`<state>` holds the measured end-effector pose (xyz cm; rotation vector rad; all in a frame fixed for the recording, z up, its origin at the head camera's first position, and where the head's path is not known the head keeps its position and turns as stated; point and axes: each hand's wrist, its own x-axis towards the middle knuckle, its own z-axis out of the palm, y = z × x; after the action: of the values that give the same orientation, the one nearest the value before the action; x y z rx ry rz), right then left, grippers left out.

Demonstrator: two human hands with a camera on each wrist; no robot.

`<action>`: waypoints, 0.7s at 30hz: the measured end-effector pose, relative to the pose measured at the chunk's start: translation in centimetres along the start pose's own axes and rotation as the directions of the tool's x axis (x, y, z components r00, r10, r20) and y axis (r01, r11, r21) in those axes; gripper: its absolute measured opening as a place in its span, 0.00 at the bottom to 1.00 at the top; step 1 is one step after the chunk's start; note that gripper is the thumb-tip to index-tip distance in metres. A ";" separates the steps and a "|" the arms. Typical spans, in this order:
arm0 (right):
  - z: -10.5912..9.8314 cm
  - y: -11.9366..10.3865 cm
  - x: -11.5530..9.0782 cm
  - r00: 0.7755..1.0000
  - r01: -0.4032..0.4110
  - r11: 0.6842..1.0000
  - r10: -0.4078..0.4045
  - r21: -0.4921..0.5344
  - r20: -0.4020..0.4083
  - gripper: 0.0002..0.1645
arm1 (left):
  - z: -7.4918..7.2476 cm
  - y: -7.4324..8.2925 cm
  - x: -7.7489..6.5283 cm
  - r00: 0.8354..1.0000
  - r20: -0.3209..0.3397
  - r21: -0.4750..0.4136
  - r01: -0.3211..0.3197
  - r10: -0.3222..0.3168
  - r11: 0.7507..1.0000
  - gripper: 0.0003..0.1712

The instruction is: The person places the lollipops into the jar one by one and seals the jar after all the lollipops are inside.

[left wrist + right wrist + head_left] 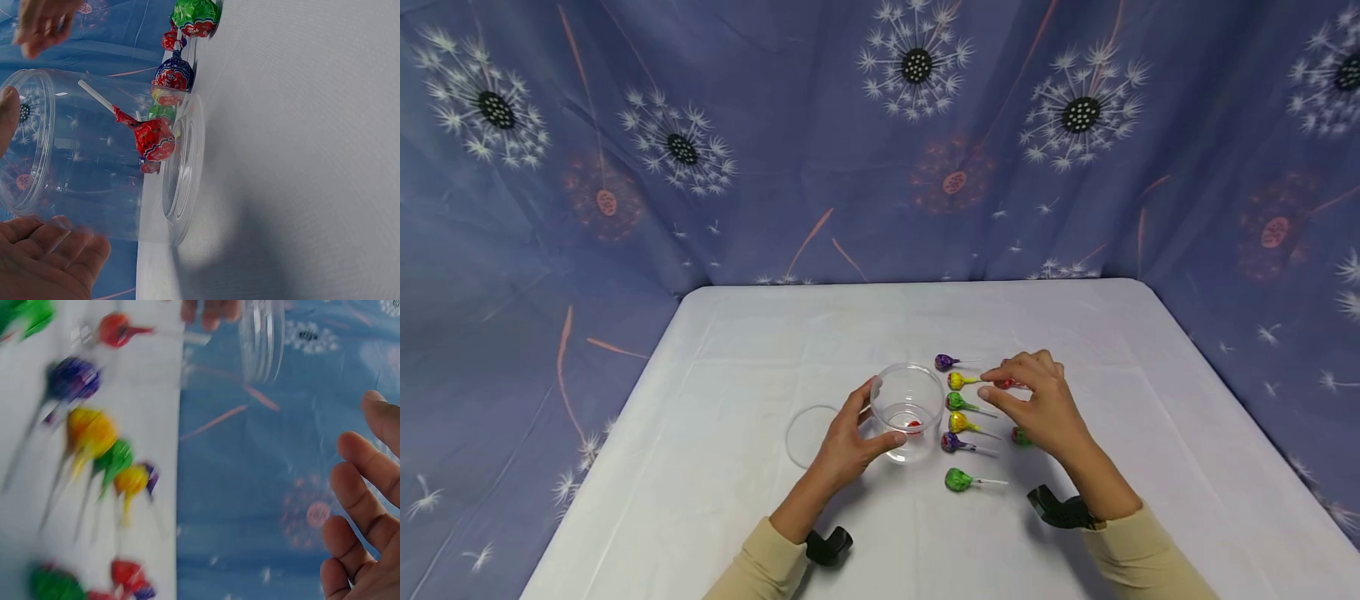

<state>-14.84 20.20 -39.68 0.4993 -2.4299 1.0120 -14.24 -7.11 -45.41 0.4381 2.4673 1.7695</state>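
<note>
My left hand (848, 446) holds a clear plastic jar (94, 187) between thumb and fingers, its open mouth facing up. Inside the jar a red-wrapped lollipop (154, 139) stands with its stick pointing up. Above the table hovers my right hand (1037, 400), fingers spread and nothing between them. Below and beside it lie lollipops in a rough column: purple (943, 362), yellow (956, 381), green (955, 402), another yellow (958, 423), another purple (951, 442) and another green (958, 480). The right hand partly hides a red lollipop (1006, 383) and a green-and-red one (1020, 436).
A clear round lid (787, 437) lies on the white table (737, 350), left of the jar and partly behind the left hand. Blue curtain (820, 167) with dandelion prints hangs behind and along the sides. Black straps (829, 547) are on both wrists.
</note>
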 end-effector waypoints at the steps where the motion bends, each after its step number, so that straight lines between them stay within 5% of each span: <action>1: -0.3 0.4 -0.5 1.000 -0.022 1.000 0.022 -0.013 0.003 0.11 | 0.0 0.0 0.0 1.000 0.000 -0.002 0.000 0.000 1.000 0.51; 12: -3.0 5.0 -5.1 0.987 -0.160 0.977 0.162 -0.137 -0.001 0.14 | 0.0 -0.2 0.2 0.999 -0.013 -0.027 -0.038 0.038 0.999 0.51; 21: -3.5 7.4 -7.6 0.949 -0.290 0.944 0.305 -0.158 0.076 0.19 | 0.2 0.1 0.2 1.000 -0.003 -0.040 -0.007 0.007 0.999 0.50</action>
<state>-11.17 28.81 -45.80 0.1359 -2.7015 0.9353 -14.34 -6.84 -45.37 0.4420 2.4299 1.8198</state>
